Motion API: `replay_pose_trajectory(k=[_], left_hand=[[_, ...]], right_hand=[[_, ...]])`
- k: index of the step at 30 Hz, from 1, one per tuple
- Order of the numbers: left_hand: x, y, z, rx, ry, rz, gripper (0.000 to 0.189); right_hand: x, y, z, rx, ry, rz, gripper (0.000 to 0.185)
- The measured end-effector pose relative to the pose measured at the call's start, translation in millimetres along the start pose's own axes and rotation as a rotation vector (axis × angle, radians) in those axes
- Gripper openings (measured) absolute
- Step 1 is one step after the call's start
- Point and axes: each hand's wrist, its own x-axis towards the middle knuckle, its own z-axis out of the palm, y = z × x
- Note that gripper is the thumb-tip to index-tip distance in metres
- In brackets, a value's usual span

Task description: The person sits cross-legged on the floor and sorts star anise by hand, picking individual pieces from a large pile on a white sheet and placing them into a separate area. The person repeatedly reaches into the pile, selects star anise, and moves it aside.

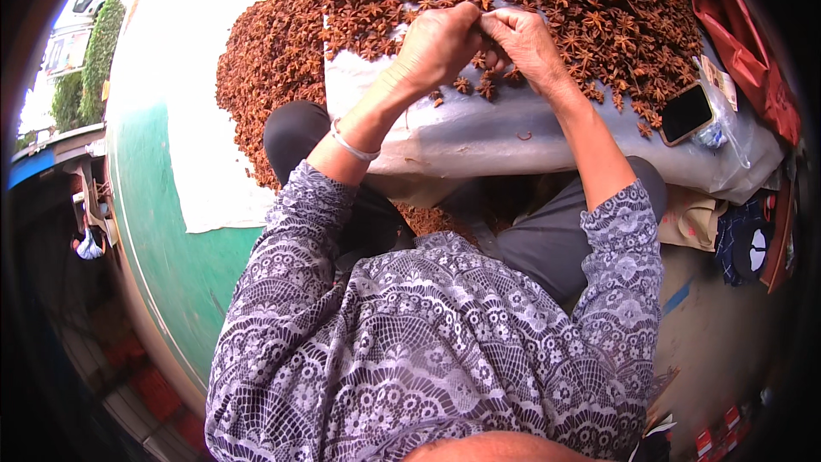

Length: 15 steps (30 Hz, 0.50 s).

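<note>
Dried star anise (pixel 596 19) covers much of the plastic-covered table (pixel 462 135) before me, with another large heap (pixel 276 51) on a white sheet to the left. Over the table's near part, my left hand (pixel 442 42) and my right hand (pixel 523 42) meet at the fingertips. Something small and dark seems pinched between them, too hidden to name. A few loose star anise (pixel 485 86) lie just below the hands. A white bangle (pixel 353 144) circles my left wrist.
At the table's right edge lie a smartphone (pixel 687 114) and a clear plastic bag (pixel 731 135), with red fabric (pixel 737 32) beyond. A beige bag (pixel 689 221) sits below. White sheeting (pixel 205 186) covers part of the green surface (pixel 160 256) at left. My knees are against the table's near side.
</note>
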Motion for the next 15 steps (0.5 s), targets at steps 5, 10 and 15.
replay_pose_trajectory(k=[5,10,15], left_hand=[[-10.5,9.9,1.3,0.304,0.074,-0.033,0.018],[-27.4,11.0,-26.7,0.144,0.107,-0.071,0.016],[-60.2,9.1,-42.3,-0.195,-0.627,0.081,0.017]], right_hand=[[7.8,13.4,15.9,-0.053,0.11,-0.189,0.025],[-8.0,-27.0,-2.8,0.343,-0.059,-0.089,0.025],[-9.1,-32.0,-52.0,-0.202,0.536,-0.279,0.026]])
